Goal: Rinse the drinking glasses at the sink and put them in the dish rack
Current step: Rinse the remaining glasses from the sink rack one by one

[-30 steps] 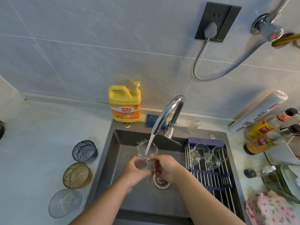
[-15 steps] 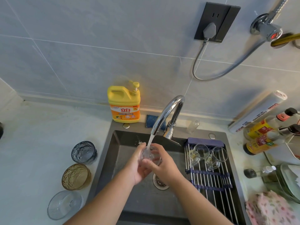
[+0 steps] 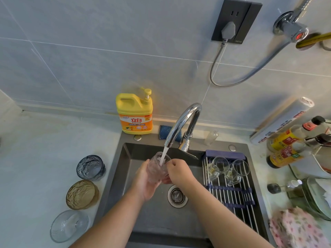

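clear glass point(image 3: 157, 169) held by both hands under running faucet point(image 3: 180, 124).

home kitchen | sink point(image 3: 125, 158) | tap point(image 3: 182, 122) | dish soap point(image 3: 134, 113) | tiled wall point(image 3: 89, 59)

Far wall of pale grey tile point(image 3: 107, 51). Upper right: dark socket point(image 3: 236, 20) with grey plug point(image 3: 227, 30); cable point(image 3: 213, 68) looping down, then away to the right. Further right, chrome valve point(image 3: 290, 29) with red dot.

Against the far wall, on a pale counter point(image 3: 35, 149): yellow detergent jug point(image 3: 134, 113), upright, pump on top; just right of it, blue scrub pad point(image 3: 163, 131); further right, small clear bottle point(image 3: 212, 137), tilted.

Right side: white roll point(image 3: 283, 120) leaning on the wall; two sauce bottles point(image 3: 286, 140) with yellow-red labels, lying side by side; nearer, a small dark-capped bottle point(image 3: 284, 187) on its side; stacked plates point(image 3: 317, 196) at the right edge; floral cloth point(image 3: 297, 230), near right corner.
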